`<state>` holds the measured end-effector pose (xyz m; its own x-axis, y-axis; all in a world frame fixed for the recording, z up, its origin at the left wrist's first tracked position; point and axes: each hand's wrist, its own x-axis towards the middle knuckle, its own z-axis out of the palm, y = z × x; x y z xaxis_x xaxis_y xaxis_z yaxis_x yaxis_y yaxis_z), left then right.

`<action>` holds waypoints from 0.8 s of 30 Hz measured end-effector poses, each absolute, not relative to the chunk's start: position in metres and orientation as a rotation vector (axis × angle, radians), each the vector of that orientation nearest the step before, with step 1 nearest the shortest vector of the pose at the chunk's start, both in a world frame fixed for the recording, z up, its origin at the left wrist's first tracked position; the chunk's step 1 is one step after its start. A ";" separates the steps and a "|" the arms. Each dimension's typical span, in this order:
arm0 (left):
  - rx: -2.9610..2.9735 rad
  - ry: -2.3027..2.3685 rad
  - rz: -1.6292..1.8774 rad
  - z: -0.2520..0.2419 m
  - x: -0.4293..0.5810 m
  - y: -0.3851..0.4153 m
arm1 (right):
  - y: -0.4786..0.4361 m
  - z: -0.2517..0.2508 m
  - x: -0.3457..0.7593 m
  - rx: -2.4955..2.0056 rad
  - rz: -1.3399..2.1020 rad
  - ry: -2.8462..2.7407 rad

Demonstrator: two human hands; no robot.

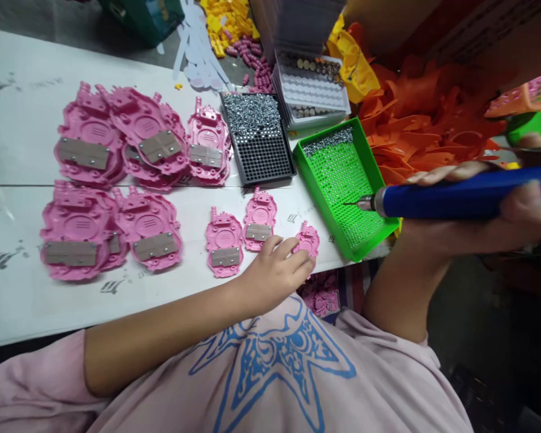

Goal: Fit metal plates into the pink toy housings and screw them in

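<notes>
My left hand (282, 270) lies at the table's front edge with its bent fingers on a small pink plastic casing (307, 237), partly covering it. Two more pink casings stand just left of those fingers, a nearer casing (225, 231) and a farther casing (258, 210), each with a grey-brown plate screwed across its lower part. In my right hand (518, 207) is a blue electric screwdriver (446, 195), wrapped by the fingers. Its thin bit points left above a green perforated tray (342, 225), which has small screws (329, 141) gathered at its far end.
A black perforated tray (264, 162) with screws sits beside the green one. Stacked pink casings (83, 222) fill the table's left side. Behind are white trays of round metal parts (313, 90), yellow pieces (225, 24), pink pieces (255, 60) and an orange heap (415, 120).
</notes>
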<state>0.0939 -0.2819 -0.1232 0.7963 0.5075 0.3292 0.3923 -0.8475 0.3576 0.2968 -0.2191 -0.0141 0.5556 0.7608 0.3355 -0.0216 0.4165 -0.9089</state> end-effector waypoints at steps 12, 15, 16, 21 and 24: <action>2.705 0.714 0.608 -0.122 0.095 -0.283 | -0.198 -0.043 0.300 -1.131 0.430 -0.927; 2.708 0.718 0.617 -0.123 0.096 -0.283 | -0.197 -0.044 0.301 -1.162 0.438 -0.913; 2.708 0.719 0.623 -0.123 0.096 -0.283 | -0.197 -0.044 0.300 -1.151 0.428 -0.932; 2.703 0.724 0.639 -0.124 0.096 -0.284 | -0.195 -0.043 0.299 -1.077 0.360 -1.012; 2.694 0.720 0.628 -0.125 0.095 -0.285 | -0.196 -0.037 0.299 -1.091 0.424 -1.003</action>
